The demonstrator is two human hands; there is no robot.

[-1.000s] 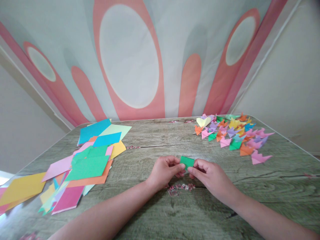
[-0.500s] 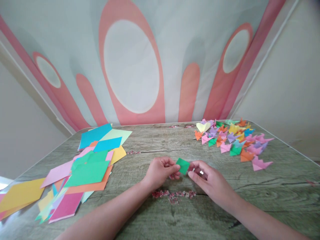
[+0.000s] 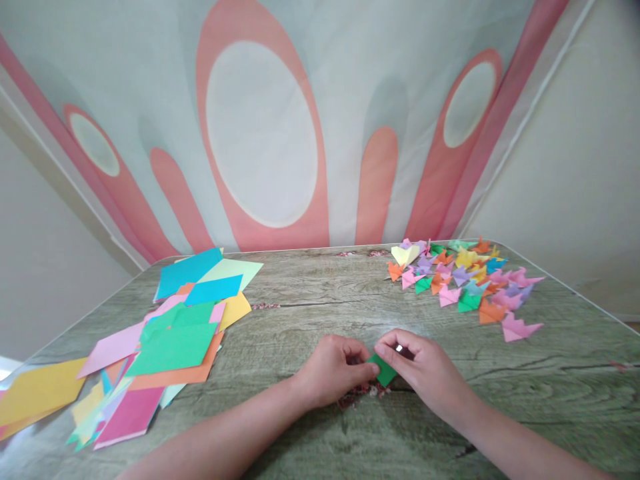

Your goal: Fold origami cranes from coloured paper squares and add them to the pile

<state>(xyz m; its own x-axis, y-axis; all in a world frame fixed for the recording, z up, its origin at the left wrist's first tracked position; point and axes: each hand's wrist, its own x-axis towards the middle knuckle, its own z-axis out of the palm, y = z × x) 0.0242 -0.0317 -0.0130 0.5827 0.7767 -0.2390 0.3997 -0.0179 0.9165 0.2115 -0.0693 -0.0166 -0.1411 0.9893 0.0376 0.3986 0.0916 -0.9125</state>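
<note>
A small folded square of green origami paper (image 3: 385,371) is between my two hands, low over the table's near middle. My left hand (image 3: 336,368) pinches its left corner, thumb on top and fingers curled beneath. From the right, my right hand (image 3: 419,359) closes thumb and index finger on the paper's upper right edge. A ring shows on a right finger. The paper's far edge is partly covered by my fingertips.
Loose sheets of coloured paper (image 3: 170,350) lie in an overlapping pile on the left. Several folded paper cranes (image 3: 493,311) cluster at the back right. The wood-patterned table (image 3: 310,280) reaches a printed backdrop (image 3: 345,100) behind.
Both hands have come lower and nearer with the green paper, which has shifted slightly right. My right fingers, earlier at the paper's right side, now grip its upper edge.
</note>
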